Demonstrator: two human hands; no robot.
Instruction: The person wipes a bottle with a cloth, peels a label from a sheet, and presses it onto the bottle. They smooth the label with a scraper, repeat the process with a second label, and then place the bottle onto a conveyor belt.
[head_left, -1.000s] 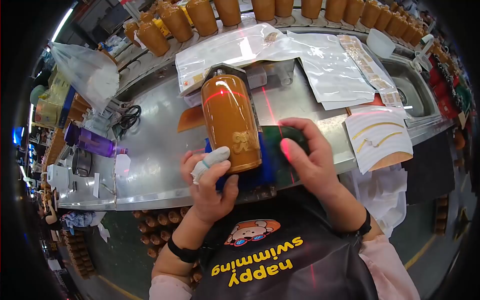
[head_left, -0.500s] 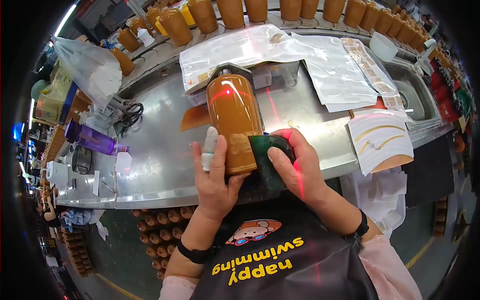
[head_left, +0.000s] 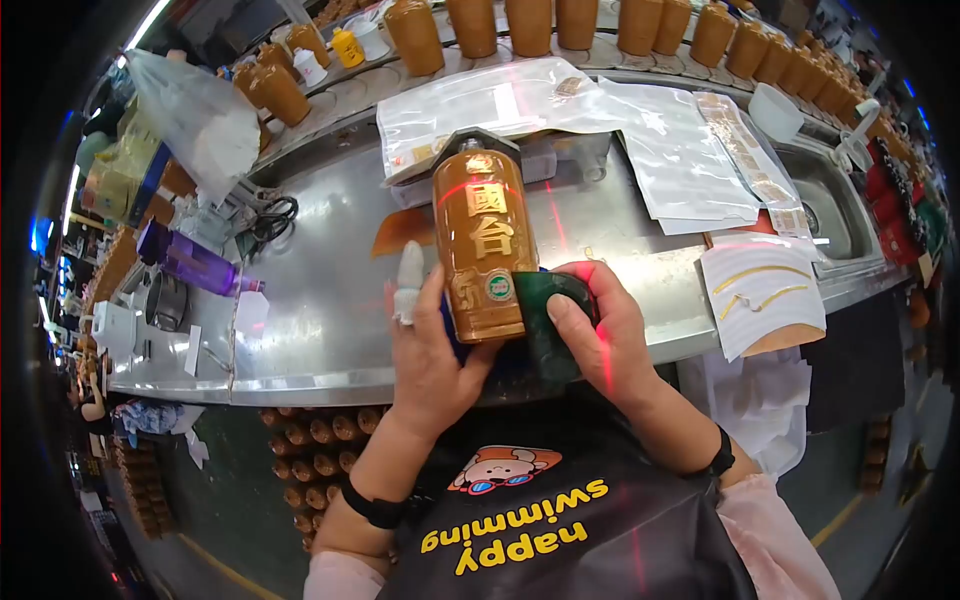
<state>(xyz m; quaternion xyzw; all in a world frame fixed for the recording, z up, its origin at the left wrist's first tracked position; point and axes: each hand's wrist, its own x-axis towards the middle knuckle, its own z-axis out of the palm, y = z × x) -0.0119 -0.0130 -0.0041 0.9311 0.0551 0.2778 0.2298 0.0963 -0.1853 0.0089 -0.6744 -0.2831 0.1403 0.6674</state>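
Observation:
An orange-brown ceramic bottle [head_left: 485, 245] lies on its side on the steel bench [head_left: 320, 280], its gold characters and a small round sticker facing up. My left hand [head_left: 425, 345] cups the bottle's base from the left, a white bandage on one raised finger. My right hand [head_left: 600, 335] presses a dark green pad [head_left: 545, 320] against the bottle's lower right side. A red laser line crosses the bottle and my right hand.
Clear plastic sheets [head_left: 640, 130] cover the bench behind the bottle. Rows of similar bottles [head_left: 560, 20] stand along the back. Scissors [head_left: 270, 215] and a purple bottle [head_left: 190, 262] lie at left, a sink [head_left: 830, 190] and a card with gold strips [head_left: 765, 290] at right.
The bottle has been rolled, so its gold characters now face up. My left hand stays under its base and my right hand keeps the green pad at its side.

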